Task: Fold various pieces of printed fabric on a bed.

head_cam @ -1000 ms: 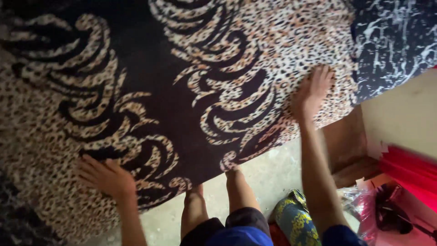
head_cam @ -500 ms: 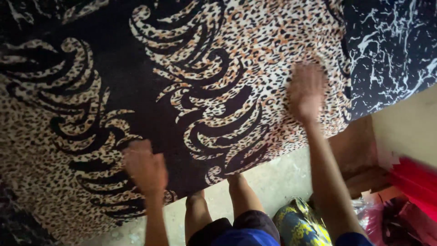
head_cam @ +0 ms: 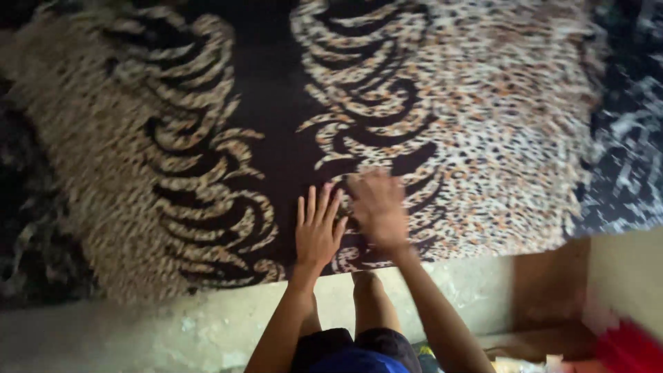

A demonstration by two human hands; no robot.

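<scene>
My left hand (head_cam: 318, 231) and right hand (head_cam: 376, 207) lie flat, fingers spread and gripping nothing, side by side on the near edge of the leopard-print blanket (head_cam: 483, 117), which extends far, left and right.

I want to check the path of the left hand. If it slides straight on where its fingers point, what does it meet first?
Probably nothing: the left hand lies flat on the leopard-print cloth with black swirls, and only that cloth lies ahead; the blurred right hand is beside it.
</scene>
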